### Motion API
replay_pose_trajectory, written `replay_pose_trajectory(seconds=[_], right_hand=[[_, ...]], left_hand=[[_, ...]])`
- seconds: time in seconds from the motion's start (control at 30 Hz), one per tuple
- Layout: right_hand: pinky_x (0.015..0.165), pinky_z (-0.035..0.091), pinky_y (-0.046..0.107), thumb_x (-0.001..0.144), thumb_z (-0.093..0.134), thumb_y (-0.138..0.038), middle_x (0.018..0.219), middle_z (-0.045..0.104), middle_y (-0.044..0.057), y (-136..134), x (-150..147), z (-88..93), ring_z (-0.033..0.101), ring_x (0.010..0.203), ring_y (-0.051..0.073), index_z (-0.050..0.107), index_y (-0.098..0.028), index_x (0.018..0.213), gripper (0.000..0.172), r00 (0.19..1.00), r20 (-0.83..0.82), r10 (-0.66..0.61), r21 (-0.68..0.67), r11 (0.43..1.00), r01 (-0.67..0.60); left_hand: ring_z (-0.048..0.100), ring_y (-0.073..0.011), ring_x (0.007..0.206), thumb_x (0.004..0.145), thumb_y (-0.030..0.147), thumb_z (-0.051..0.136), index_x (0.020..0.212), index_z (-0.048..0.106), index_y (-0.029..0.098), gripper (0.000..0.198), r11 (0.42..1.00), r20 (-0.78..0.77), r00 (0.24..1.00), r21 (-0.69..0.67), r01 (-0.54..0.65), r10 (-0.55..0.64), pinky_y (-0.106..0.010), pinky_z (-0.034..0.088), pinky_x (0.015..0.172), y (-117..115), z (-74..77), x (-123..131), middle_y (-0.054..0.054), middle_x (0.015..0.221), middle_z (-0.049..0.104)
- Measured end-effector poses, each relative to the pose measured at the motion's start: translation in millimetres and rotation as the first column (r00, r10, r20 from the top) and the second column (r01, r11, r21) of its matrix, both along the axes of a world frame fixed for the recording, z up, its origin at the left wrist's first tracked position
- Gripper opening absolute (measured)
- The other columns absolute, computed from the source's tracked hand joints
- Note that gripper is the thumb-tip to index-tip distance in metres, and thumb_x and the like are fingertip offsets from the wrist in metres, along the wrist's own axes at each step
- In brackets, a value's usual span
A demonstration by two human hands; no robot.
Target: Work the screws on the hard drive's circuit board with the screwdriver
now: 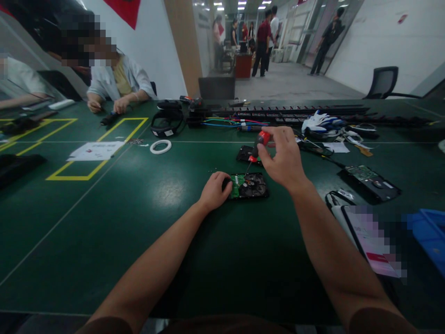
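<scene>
A black hard drive (251, 186) with a green circuit board lies face up on the green table (139, 222). My left hand (215, 189) rests closed on its left edge and holds it down. My right hand (283, 155) grips a red-handled screwdriver (259, 143) above it. The screwdriver's thin shaft slants down to the board. A second black drive part (246, 153) lies just behind, partly hidden by the screwdriver.
Another drive (371, 181) sits to the right, with a clipboard and paper (368, 236) and a blue tray (429, 232) nearer. White gloves (318, 121), cables and a tape ring (160, 146) lie beyond. A co-worker (114, 86) works at far left. Several people stand in the hall.
</scene>
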State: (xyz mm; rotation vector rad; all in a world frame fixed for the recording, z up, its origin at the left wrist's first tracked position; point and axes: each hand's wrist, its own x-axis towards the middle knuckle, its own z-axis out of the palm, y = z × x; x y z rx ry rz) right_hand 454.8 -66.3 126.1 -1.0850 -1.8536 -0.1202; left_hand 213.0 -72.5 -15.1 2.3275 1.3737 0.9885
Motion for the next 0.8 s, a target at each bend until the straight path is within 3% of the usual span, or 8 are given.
replay_pose_trajectory(seconds=[0.33,0.5,0.6,0.67,0.8], right_hand=[[0.094,0.06,0.052,0.097,0.061,-0.028,0.115,0.06,0.011,-1.5,-1.5,2.3,0.065,0.105,0.028,0.065,-0.026,0.129,0.033,1.0,-0.029,-0.002,0.039,0.999,0.004],[0.095,0.059,0.052,0.093,0.067,-0.029,0.122,0.061,0.012,1.2,-1.7,0.8,0.063,0.115,0.031,0.064,-0.025,0.12,0.027,0.998,-0.068,0.009,0.071,0.998,-0.004],[0.088,0.061,0.048,0.091,0.072,-0.036,0.113,0.067,0.009,2.9,-0.4,-0.6,0.067,0.103,0.028,0.062,-0.025,0.115,0.029,0.994,-0.112,0.0,0.024,1.0,0.003],[0.087,0.061,0.047,0.094,0.069,-0.037,0.108,0.069,0.008,2.1,-0.2,0.1,0.069,0.096,0.027,0.063,-0.024,0.115,0.026,0.995,-0.097,-0.002,0.008,1.0,0.003],[0.094,0.057,0.05,0.097,0.062,-0.031,0.113,0.07,0.01,-1.1,-1.2,3.8,0.068,0.101,0.028,0.066,-0.025,0.12,0.023,1.0,-0.017,-0.007,0.045,0.999,0.008]], left_hand=[[0.062,-0.0256,0.112,0.097,0.026,0.06,0.113,0.063,0.021,0.017,1.0,0.002,1.0,0.006,-0.004,0.004,-0.044,0.054,0.102,-0.5,0.1,0.1,-0.009,0.114,0.068],[0.062,-0.0254,0.112,0.097,0.027,0.06,0.113,0.063,0.021,0.017,1.0,0.003,1.0,0.005,0.001,-0.001,-0.044,0.054,0.103,0.9,-1.1,-0.5,-0.009,0.114,0.067],[0.062,-0.025,0.112,0.097,0.027,0.06,0.113,0.063,0.021,0.017,1.0,0.005,1.0,0.006,0.003,-0.003,-0.043,0.054,0.103,1.0,-1.1,-0.8,-0.008,0.114,0.067],[0.062,-0.025,0.112,0.097,0.027,0.059,0.113,0.063,0.021,0.017,1.0,0.006,1.0,0.006,0.002,-0.002,-0.043,0.054,0.103,1.0,-1.1,-1.0,-0.008,0.114,0.067],[0.062,-0.025,0.112,0.097,0.028,0.06,0.113,0.063,0.021,0.017,1.0,0.007,1.0,0.007,0.003,-0.003,-0.043,0.054,0.103,1.1,-1.5,-0.9,-0.008,0.114,0.067]])
